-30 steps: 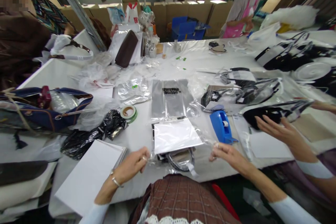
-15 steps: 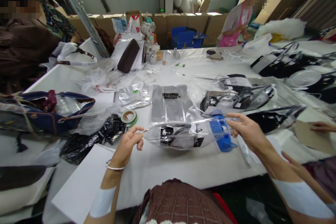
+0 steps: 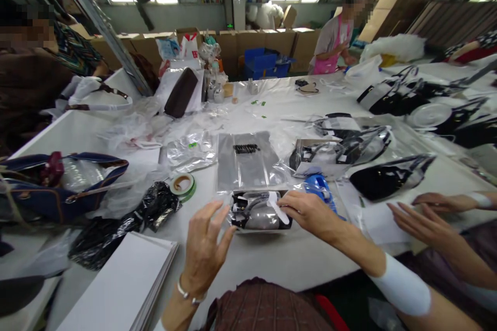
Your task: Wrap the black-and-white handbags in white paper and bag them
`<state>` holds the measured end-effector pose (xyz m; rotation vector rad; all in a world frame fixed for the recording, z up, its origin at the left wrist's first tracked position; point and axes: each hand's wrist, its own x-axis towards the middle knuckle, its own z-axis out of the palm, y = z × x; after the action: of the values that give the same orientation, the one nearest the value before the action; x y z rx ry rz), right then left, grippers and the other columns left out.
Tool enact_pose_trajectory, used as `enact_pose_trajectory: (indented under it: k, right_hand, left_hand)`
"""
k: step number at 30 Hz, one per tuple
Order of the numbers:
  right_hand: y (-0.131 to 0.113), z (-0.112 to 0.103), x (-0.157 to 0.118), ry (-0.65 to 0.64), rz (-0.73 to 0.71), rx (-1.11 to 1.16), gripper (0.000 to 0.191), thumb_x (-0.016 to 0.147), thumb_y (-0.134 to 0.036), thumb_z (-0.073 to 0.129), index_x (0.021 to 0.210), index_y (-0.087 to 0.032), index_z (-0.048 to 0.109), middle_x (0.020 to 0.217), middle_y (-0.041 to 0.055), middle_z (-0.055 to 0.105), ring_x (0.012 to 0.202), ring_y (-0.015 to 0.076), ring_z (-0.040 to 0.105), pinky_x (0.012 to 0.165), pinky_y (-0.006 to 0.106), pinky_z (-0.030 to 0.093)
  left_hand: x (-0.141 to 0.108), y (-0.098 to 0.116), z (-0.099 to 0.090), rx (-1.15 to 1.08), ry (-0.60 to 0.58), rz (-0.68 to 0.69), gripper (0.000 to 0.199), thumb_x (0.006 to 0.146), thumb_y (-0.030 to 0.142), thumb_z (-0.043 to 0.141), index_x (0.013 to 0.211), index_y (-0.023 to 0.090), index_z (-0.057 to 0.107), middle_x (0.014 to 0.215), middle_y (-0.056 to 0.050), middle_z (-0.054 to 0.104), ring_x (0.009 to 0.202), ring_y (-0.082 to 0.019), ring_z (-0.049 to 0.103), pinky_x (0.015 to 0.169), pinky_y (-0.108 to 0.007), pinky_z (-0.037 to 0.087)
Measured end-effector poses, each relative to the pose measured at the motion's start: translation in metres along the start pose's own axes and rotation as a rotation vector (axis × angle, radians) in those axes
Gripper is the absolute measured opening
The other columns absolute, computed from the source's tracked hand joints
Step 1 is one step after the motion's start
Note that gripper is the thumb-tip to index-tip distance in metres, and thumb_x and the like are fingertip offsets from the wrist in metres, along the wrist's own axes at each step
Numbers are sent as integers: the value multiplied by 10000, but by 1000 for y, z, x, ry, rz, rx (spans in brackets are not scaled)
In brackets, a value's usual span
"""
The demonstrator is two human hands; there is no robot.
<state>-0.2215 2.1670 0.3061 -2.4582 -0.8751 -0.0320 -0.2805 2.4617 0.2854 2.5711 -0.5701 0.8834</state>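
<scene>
On the desk (image 3: pixel 252 258), the right hand (image 3: pixel 314 214) pinches clear plastic (image 3: pixel 264 220) around a handbag (image 3: pixel 241 206); the left hand (image 3: pixel 204 248) is open beside it. Adjusting this slippery film seems to call for a light grip. Beyond sits a blue tape dispenser (image 3: pixel 319 186).

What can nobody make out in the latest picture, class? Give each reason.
All in the head view:
Whether the right hand grips the wrapped handbag: fingertips too small, plastic glare.
Blue dispenser's lower part: partly behind that hand.
Navy bag's left end: cut off by the edge.
</scene>
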Motion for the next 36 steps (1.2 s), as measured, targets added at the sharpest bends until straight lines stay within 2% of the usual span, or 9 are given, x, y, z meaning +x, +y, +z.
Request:
enact_pose_trajectory:
  k: [3,6,10,15,20,23,27,32,36]
  right_hand:
    - [2,15,17,-90,128,32,279,883,-114,599,1133,-208,679,1012,58,709,889,182,674,805,300,533]
    - [4,17,26,-139,181,50,324,852,-124,638,1158,-227,663,978,36,699,834,169,661,774,292,520]
    - [2,15,36,-130,251,-78,490,809,-256,745,1268,-217,577,1027,52,687,887,216,653,774,331,514]
    - [10,40,48,-171,169,-305,233,792,-314,769,955,-182,667,1067,94,658,1023,263,601,824,349,492]
    - [13,70,46,-132,249,-233,50,827,-178,634,874,-173,651,947,67,676,940,208,613,791,298,466]
    - [8,62,44,-171,309,-156,119,821,-221,652,934,-182,661,1004,69,694,979,226,630,801,306,471]
    - [0,35,45,-233,317,78,518,720,-412,799,1183,-247,636,1151,45,708,1035,246,654,834,316,491]
    - [-4,36,47,-210,241,-23,134,850,-264,671,964,-201,703,954,41,746,872,208,677,760,290,487]
    - [3,60,47,-269,137,-190,129,839,-196,637,957,-150,665,968,84,729,821,210,666,707,293,487]
  left_hand:
    - [9,24,16,-64,-152,146,354,933,247,590,1275,168,547,1213,-127,648,1195,-266,565,1027,-431,436]
    - [12,38,39,-81,-259,203,166,951,194,525,1095,178,606,893,-44,675,890,-219,623,913,-419,474]
    - [10,44,56,-147,-253,270,211,943,94,448,780,192,540,698,-3,564,673,-185,518,742,-358,460]
    - [10,53,51,-374,-248,354,239,976,78,349,848,177,526,775,-20,598,736,-169,540,797,-335,466]
    - [7,62,50,-517,-252,386,264,988,65,304,852,186,496,728,0,597,661,-141,537,741,-303,470]
    - [11,60,47,-490,-235,369,214,1008,144,343,873,193,501,710,6,605,642,-147,556,724,-312,489]
    - [18,49,40,-359,-245,349,211,1003,364,443,956,191,555,730,-2,634,670,-178,600,804,-380,524]
    - [18,40,40,-296,-174,386,258,974,126,425,750,208,521,634,26,554,600,-138,540,783,-324,504]
    - [22,41,42,-325,-115,402,255,965,99,408,778,199,549,632,18,548,598,-137,517,740,-302,487]
